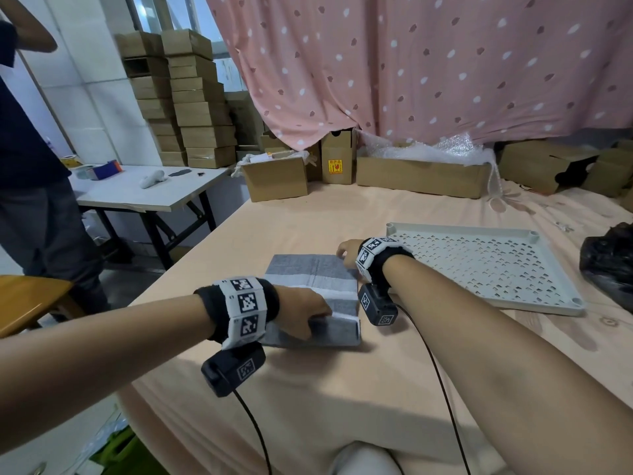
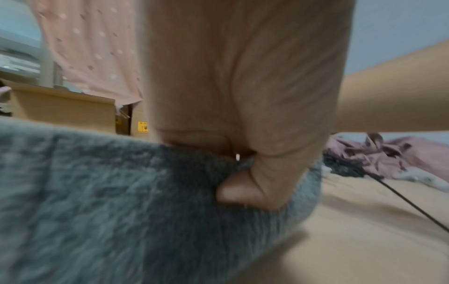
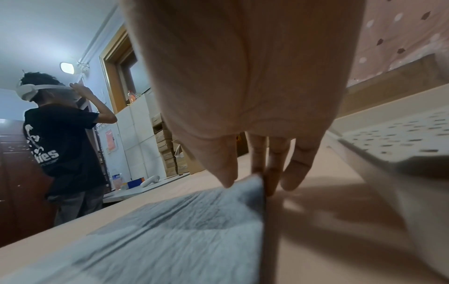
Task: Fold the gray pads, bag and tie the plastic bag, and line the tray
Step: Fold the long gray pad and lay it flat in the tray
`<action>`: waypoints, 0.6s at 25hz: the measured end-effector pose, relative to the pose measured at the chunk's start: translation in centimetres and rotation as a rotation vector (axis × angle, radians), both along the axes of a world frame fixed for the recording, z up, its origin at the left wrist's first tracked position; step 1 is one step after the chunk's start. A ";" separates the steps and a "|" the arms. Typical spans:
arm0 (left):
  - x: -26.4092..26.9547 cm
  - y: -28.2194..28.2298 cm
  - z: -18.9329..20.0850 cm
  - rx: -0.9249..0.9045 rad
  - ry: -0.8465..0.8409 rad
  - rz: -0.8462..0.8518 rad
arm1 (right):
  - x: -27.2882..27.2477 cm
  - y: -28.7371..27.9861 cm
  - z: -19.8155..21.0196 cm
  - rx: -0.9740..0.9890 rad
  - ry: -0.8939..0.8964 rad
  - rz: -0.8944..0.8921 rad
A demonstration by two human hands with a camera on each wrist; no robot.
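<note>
Left hand (image 1: pixel 308 311): curled, pinching near fold of gray pad (image 1: pixel 317 286).
Gray pad: fuzzy gray, white band across the middle, partly folded, flat on peach sheet (image 1: pixel 308 389).
Right hand (image 1: pixel 347 252): thumb and fingers pinching pad's far right corner.
Tray (image 1: pixel 534 305): white, perforated, right of pad.

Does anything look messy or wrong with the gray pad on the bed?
A little. The gray pad is only partly folded: white strips show across it, and its near edge curls up where the left hand pinches it. The right hand holds its far corner. The tray is bare.
</note>
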State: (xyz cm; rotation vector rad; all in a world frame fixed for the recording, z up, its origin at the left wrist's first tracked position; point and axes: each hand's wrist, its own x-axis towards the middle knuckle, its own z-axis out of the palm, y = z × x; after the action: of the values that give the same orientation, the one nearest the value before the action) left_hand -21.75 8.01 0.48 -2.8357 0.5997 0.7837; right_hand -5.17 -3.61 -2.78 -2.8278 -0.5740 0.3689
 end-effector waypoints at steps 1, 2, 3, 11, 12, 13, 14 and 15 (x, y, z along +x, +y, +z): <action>0.1 0.6 0.5 -0.015 0.046 0.026 | -0.7 0.0 0.4 0.016 0.022 -0.008; 0.3 1.3 1.1 -0.016 0.100 0.042 | -0.7 -0.1 0.5 0.002 0.050 0.006; 0.4 2.0 1.6 -0.005 0.146 0.051 | -0.9 -0.1 0.6 -0.007 0.073 0.007; 0.9 8.6 5.3 -0.602 0.329 0.435 | -2.2 -1.9 2.2 0.681 0.279 -0.190; 1.0 9.3 6.0 -0.679 0.331 0.470 | -2.4 -2.3 2.9 0.831 0.344 -0.240; 1.1 9.9 6.8 -0.752 0.330 0.496 | -2.7 -3.0 3.6 0.965 0.426 -0.280; 1.2 10.3 7.7 -0.824 0.320 0.521 | -2.9 -3.9 4.3 1.056 0.491 -0.285; 1.1 10.6 8.7 -0.889 0.293 0.553 | -3.0 -4.9 4.9 1.101 0.533 -0.270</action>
State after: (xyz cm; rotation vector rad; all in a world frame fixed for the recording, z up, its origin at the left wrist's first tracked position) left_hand -20.65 18.63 9.16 -3.8247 0.1915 1.2936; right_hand -8.14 -8.49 2.17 -1.6217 -0.1651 0.5153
